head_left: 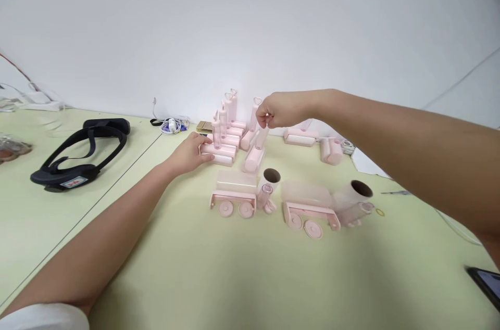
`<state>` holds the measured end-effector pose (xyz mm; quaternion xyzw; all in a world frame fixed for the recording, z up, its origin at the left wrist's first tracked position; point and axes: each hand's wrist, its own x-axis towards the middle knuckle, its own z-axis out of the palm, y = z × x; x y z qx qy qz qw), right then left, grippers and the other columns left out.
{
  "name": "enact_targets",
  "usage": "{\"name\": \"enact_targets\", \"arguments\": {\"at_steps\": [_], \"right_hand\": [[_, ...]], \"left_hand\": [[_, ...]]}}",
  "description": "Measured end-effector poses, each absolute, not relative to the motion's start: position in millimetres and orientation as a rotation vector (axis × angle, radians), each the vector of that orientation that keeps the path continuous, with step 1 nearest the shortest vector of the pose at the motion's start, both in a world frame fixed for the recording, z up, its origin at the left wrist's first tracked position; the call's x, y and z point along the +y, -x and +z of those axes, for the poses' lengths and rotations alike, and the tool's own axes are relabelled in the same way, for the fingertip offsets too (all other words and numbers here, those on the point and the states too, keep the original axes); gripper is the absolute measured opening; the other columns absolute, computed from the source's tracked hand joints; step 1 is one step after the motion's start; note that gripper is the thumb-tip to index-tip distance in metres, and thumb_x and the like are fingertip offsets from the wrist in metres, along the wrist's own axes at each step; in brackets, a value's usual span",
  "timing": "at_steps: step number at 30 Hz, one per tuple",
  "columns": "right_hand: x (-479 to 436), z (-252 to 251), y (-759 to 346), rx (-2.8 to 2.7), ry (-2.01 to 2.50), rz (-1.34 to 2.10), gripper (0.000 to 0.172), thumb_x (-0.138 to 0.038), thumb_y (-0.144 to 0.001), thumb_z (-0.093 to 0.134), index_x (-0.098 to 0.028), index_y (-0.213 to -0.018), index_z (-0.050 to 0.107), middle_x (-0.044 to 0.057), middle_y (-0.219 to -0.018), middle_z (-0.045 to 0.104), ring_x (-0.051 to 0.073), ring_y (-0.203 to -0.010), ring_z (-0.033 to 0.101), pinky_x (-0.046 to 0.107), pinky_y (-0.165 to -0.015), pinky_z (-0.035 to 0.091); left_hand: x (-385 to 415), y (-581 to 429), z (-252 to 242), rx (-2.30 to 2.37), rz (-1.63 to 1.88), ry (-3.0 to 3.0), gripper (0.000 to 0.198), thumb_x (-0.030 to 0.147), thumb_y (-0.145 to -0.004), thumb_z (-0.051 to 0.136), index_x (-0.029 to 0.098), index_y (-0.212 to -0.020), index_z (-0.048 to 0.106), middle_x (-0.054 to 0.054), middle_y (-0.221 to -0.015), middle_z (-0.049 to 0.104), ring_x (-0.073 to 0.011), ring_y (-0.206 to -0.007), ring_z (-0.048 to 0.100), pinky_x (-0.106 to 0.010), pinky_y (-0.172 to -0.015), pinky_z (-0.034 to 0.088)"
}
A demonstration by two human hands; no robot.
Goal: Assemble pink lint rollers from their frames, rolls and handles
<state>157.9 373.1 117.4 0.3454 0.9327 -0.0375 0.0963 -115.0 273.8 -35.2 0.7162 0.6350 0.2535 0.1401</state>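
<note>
My left hand (pixel 190 154) rests at the left end of the nearest pink case (pixel 219 150) in a stacked row, its thumb and fingers around that end. Several slim clear-pink bottles (pixel 216 131) with loop tops stand upright along this row. My right hand (pixel 272 110) pinches the top of another clear-pink bottle (pixel 261 137), held upright over a pink cylinder-shaped case (pixel 254 158). Whether the bottle touches that case I cannot tell. Just behind it is one more upright bottle (pixel 254 114).
In front lie two pink frames with round discs (pixel 233 204) (pixel 308 218), beside rolls with cardboard cores (pixel 272 176) (pixel 361 189). More pink cases (pixel 300 136) are by the wall. A black head strap (pixel 82 168), a coiled white cable (pixel 171 126) and a phone (pixel 486 283) also lie there.
</note>
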Motion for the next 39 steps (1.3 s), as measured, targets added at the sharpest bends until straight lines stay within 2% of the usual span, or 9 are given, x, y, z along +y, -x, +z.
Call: {"name": "enact_targets", "arguments": {"at_steps": [5,9,14,17,20,28,39], "right_hand": [[379,123,-155,2.714,-1.043,-0.054,0.014,-0.032,-0.074,0.069,-0.03,-0.088,0.071,0.003,-0.093,0.067,0.024,-0.081,0.059,0.034,-0.063,0.04],[380,131,-162,2.695,-1.088,-0.024,0.016,-0.039,-0.075,0.069,-0.031,-0.09,0.07,0.003,-0.089,0.067,0.027,-0.085,0.059,0.036,-0.065,0.04],[386,139,-171,2.712,-1.105,-0.059,0.021,-0.042,-0.075,0.068,-0.033,-0.094,0.07,0.002,-0.087,0.066,0.028,-0.085,0.058,0.037,-0.067,0.04],[391,143,-173,2.759,-1.159,-0.108,0.023,-0.046,-0.075,0.068,-0.035,-0.095,0.07,0.002,-0.084,0.065,0.028,-0.086,0.059,0.038,-0.068,0.039],[387,145,-171,2.791,-1.176,-0.121,0.023,-0.047,-0.076,0.068,-0.034,-0.095,0.07,0.002,-0.082,0.065,0.028,-0.086,0.059,0.037,-0.068,0.04],[361,129,-150,2.82,-1.007,-0.12,0.009,-0.028,-0.075,0.068,-0.028,-0.084,0.068,0.002,-0.087,0.066,0.024,-0.082,0.058,0.034,-0.065,0.039],[345,107,-117,2.828,-0.832,0.028,0.016,-0.01,-0.074,0.058,-0.023,-0.082,0.062,0.005,-0.091,0.066,0.019,-0.073,0.056,0.03,-0.056,0.034]], "left_hand": [[262,106,-27,1.945,0.776,-2.107,0.035,0.044,-0.081,0.059,0.019,-0.105,0.06,-0.008,-0.108,0.055,-0.02,-0.079,0.057,-0.035,-0.077,0.046],[242,90,-19,1.781,0.72,-2.213,0.03,0.047,-0.089,0.049,0.02,-0.091,0.061,-0.005,-0.094,0.063,-0.0205,-0.078,0.058,-0.032,-0.07,0.044],[222,57,-21,1.393,0.474,-2.499,0.041,0.049,-0.092,0.045,0.02,-0.116,0.061,-0.01,-0.112,0.064,-0.0272,-0.103,0.057,-0.038,-0.085,0.044],[218,39,-27,1.353,0.354,-2.562,0.052,0.056,-0.089,0.049,0.021,-0.127,0.055,-0.011,-0.118,0.062,-0.03,-0.107,0.055,-0.041,-0.088,0.042],[216,31,-34,1.389,0.31,-2.561,0.053,0.054,-0.089,0.05,0.022,-0.131,0.052,-0.012,-0.12,0.06,-0.0305,-0.108,0.054,-0.042,-0.089,0.04],[195,33,-41,1.365,0.34,-2.549,0.047,0.047,-0.091,0.051,0.022,-0.131,0.05,-0.011,-0.124,0.059,-0.0281,-0.107,0.053,-0.042,-0.088,0.04],[200,35,-34,1.32,0.429,-2.495,0.039,0.045,-0.093,0.049,0.022,-0.123,0.057,-0.01,-0.121,0.063,-0.0279,-0.107,0.057,-0.041,-0.089,0.043]]}}
